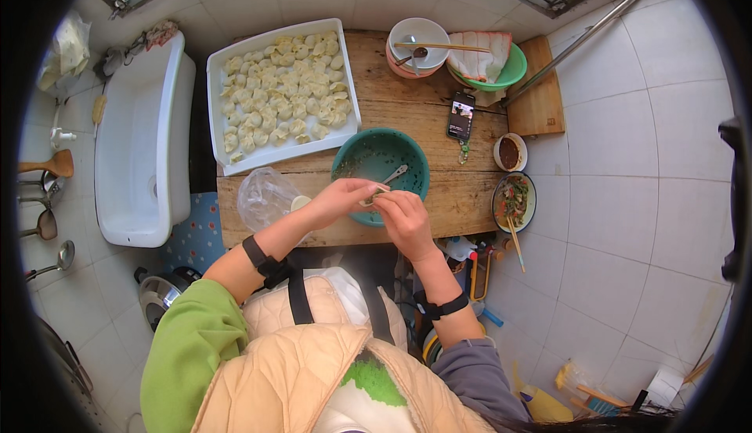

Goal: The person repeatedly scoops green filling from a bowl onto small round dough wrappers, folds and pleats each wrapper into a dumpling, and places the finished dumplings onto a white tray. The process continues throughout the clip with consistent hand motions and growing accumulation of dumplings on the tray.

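Observation:
My left hand [346,199] and my right hand [404,216] meet over the near side of a teal bowl [424,166]. Between their fingertips they pinch a dumpling wrapper [375,197] with green filling on it. A metal spoon [395,174] lies in the bowl, with bits of filling stuck to the walls. Under my left wrist are round wrappers [299,203] beside a clear plastic bag [264,198]. Behind, a white tray [282,154] holds many folded dumplings [282,89].
Stacked bowls [418,33] with chopsticks, a green basin [514,72] with a cloth, a phone [461,116], a sauce bowl [510,152] and a dish of food [514,198] stand to the right. A white sink [138,151] is left; a metal pole [573,48] leans at the right.

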### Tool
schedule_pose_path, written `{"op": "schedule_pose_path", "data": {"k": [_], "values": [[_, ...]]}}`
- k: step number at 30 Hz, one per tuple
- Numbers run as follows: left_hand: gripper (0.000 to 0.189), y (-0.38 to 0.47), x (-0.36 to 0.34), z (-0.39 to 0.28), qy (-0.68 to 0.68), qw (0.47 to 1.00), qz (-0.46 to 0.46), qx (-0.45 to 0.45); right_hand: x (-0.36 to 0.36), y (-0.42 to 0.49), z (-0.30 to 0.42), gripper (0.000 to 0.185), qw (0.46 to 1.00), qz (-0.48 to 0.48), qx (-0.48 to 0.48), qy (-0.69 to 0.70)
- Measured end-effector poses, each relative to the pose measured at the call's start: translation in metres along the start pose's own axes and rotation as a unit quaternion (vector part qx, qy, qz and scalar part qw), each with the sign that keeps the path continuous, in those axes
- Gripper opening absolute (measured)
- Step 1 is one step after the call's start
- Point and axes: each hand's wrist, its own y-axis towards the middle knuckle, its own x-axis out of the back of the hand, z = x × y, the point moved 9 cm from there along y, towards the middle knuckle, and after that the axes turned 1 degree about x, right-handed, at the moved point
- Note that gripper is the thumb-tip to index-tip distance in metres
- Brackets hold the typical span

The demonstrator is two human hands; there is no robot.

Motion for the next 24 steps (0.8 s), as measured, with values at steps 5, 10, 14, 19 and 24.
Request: {"op": "schedule_pose_path", "data": {"k": [5,10,14,19,24], "values": [[0.039,-0.004,-0.007,-0.008,0.056,0.998,0.027,-0.017,0.003,-0.002,-0.005,0.023,0.999,-0.026,-0.031,0.028],[0.039,-0.003,-0.008,-0.01,0.064,0.998,0.022,-0.02,0.004,-0.004,-0.006,0.022,0.998,-0.049,-0.035,0.03],[0.039,-0.004,-0.007,-0.011,0.058,0.998,0.022,-0.027,0.004,-0.005,-0.007,0.02,0.997,-0.061,-0.045,0.015],[0.038,0.0,-0.006,-0.009,0.016,0.999,0.023,-0.033,0.007,-0.003,-0.008,0.019,0.996,-0.069,-0.051,0.022],[0.036,0.003,-0.001,-0.007,0.077,0.996,-0.001,-0.034,0.007,0.003,-0.004,0.018,0.998,-0.06,-0.033,-0.01]]}}
